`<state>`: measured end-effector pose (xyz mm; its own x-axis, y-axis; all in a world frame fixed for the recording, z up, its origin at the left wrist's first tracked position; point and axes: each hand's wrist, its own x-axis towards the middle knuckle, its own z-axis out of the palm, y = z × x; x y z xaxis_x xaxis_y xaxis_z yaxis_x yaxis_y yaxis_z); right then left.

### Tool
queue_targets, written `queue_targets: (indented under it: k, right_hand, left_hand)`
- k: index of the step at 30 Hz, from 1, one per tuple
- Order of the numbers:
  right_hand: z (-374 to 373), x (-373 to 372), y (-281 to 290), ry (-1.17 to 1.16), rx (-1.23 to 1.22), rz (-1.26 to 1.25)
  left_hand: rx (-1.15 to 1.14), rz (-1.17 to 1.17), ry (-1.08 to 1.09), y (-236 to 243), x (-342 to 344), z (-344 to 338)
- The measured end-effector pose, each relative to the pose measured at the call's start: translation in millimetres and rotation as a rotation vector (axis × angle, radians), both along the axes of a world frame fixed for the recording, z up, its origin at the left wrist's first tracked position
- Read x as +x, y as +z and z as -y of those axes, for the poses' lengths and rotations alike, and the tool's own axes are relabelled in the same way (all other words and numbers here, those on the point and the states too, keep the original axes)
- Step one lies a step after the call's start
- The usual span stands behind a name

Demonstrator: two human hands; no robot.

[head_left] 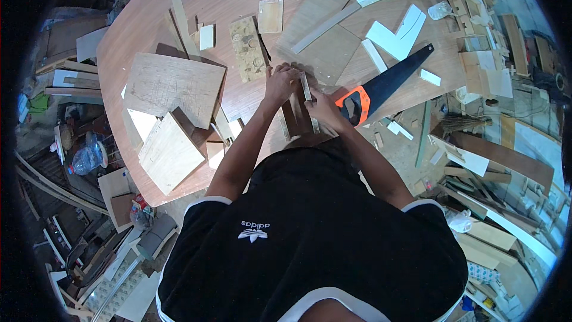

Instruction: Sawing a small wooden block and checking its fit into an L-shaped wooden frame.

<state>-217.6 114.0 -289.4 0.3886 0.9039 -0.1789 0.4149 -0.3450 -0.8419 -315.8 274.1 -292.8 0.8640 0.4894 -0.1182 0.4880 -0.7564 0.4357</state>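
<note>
In front of my body, at the table's near edge, is a narrow, brown wooden piece [301,120] with raised sides like a trough. My left hand [280,86] is closed over its far end, fingers bent. My right hand [325,110] is closed at its right side, beside a thin pale-edged strip [305,86] that stands up between the hands. The fingertips are partly hidden. Just right of my right hand lies a handsaw [381,86] with an orange handle and a black blade. A stained wooden block [247,49] rests beyond my left hand.
Wooden boards [176,86] are stacked on the left of the brown table [128,30]. White-faced offcuts [398,36] and a long strip [326,28] lie at the far right. Scrap wood [497,155] crowds the floor on the right, and a plastic bottle [86,160] lies at the left.
</note>
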Motion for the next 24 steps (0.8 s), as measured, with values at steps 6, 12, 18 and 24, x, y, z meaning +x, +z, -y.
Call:
queue_targets:
  k: [6, 12, 18, 24]
  right_hand:
    - [21.8, 8.5, -36.3, -0.095, 0.019, -0.162]
    - [26.0, -0.2, -22.1, -0.033, -0.046, -0.180]
    - [24.2, -5.9, -14.6, 0.001, -0.172, -0.115]
    - [36.2, -2.1, -26.5, -0.111, -0.089, -0.133]
  left_hand:
    - [0.000, 0.032, 0.021, -2.4, 7.1, 0.8]
    - [0.013, 0.065, 0.039, -5.4, 2.8, 1.2]
    - [0.083, 0.106, 0.072, -6.6, 0.8, 6.2]
    - [-0.288, 0.417, 0.320, 14.1, -4.9, -13.0]
